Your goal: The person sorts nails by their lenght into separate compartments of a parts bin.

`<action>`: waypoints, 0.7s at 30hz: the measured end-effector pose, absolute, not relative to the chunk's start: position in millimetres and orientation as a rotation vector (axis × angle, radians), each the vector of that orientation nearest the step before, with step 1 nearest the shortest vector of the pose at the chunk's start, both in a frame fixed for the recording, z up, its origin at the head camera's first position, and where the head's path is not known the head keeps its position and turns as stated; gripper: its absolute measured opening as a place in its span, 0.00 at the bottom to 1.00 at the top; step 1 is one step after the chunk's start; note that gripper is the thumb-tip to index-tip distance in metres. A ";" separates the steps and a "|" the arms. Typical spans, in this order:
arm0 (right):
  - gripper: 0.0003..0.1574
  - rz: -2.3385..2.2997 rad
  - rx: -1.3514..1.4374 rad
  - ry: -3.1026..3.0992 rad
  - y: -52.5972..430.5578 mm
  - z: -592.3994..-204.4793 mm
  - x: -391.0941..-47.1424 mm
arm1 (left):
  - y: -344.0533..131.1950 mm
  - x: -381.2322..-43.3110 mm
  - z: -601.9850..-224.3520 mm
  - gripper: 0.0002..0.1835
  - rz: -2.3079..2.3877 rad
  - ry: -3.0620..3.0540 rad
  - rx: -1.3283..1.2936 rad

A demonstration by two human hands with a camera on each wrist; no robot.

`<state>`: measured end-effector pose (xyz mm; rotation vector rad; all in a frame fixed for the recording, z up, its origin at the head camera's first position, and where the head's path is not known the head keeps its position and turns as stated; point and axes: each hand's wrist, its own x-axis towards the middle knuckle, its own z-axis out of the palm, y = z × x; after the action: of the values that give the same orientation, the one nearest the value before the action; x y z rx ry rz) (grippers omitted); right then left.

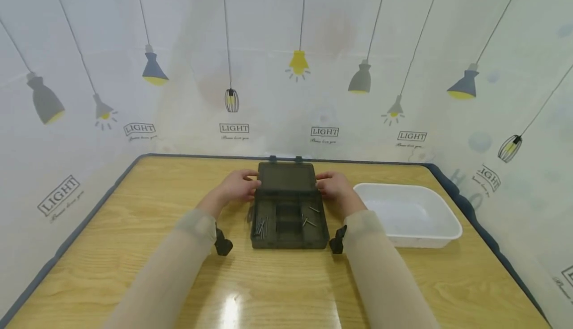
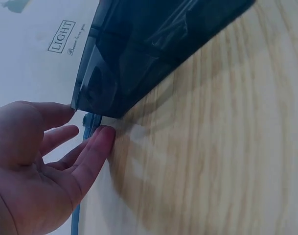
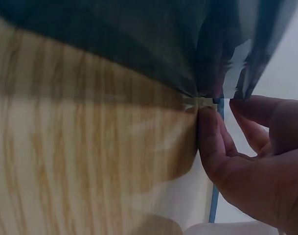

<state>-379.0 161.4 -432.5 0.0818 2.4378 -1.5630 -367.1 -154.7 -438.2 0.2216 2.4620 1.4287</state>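
Observation:
A dark see-through compartment box [image 1: 288, 242] stands on the table with its lid [image 1: 287, 177] raised at the back. At the lid's left edge is my left hand [image 1: 237, 187], thumb on one side and fingers on the other. My right hand [image 1: 333, 187] holds the opposite edge the same way, its thumb [image 3: 256, 108] at the corner in the right wrist view. Several thin metal pins [image 1: 261, 227] lie in the left compartment, and a few more pins [image 1: 308, 221] in the right. In the left wrist view a latch [image 2: 91, 120] shows beside my fingers.
A white plastic tub [image 1: 412, 214] sits to the right of the box, close by my right forearm. The wooden table [image 1: 134, 249] runs back to a wall [image 1: 268, 20] printed with hanging lamps. Dark trim [image 1: 201, 156] lines its back edge.

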 end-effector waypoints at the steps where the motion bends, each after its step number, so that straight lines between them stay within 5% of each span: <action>1: 0.28 -1.575 0.082 2.424 161.8 -433.9 -379.9 | -153.9 -368.4 -439.2 0.31 1.420 2.472 0.222; 21: 0.26 -1.417 0.077 2.558 166.2 -436.7 -376.5 | -147.9 -373.0 -445.6 0.24 1.497 2.501 0.130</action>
<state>-376.5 166.2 -436.7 0.0769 2.5584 -1.4167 -373.0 -147.9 -445.6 0.1301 2.5012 1.4966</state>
